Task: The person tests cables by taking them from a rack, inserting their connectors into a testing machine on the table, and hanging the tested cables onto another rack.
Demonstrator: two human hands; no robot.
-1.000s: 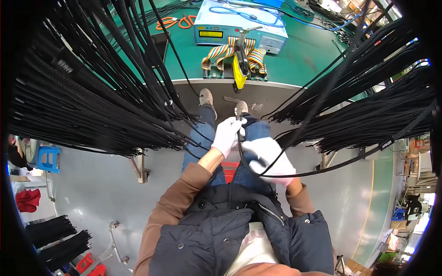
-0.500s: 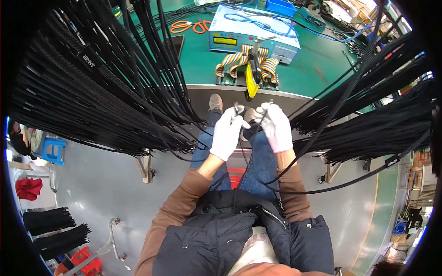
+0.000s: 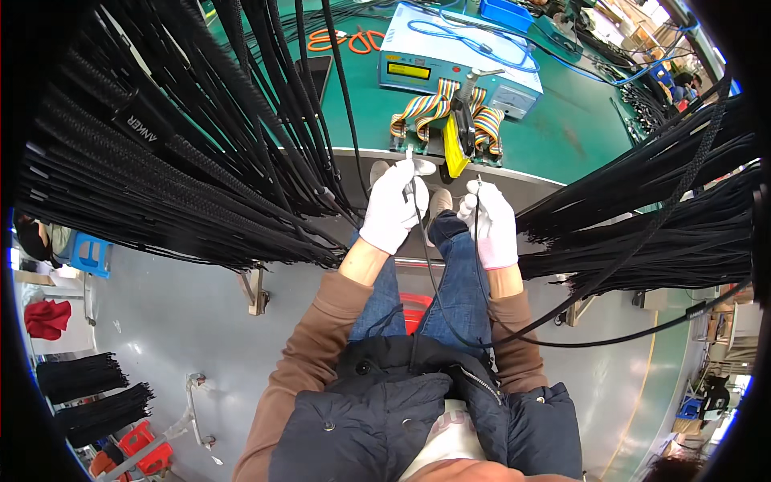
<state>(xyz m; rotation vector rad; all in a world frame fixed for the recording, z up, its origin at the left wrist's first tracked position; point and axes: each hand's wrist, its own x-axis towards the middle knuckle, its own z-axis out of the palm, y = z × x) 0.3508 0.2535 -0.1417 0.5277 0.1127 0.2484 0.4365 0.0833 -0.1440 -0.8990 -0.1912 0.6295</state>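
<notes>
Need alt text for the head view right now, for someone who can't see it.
Two white-gloved hands, left hand and right hand, each hold an end of one black cable that loops down over the lap, at the edge of a green workbench. Bundles of black cables hang on both sides.

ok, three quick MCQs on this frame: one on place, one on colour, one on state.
1. Where are the orange-handled scissors?
A. on the floor
B. on the green bench, far left of the tester box
C. in the right hand

2. What colour are the gloves?
A. white
B. blue
C. yellow

3. What is the left hand doing?
A. hanging free
B. resting on a knee
C. pinching an end of a black cable

Key: 1 B, they lie on the green bench beside the tester box; 2 A, both gloves show white; 3 C, its fingers close on the black cable, as does the right hand.
</notes>
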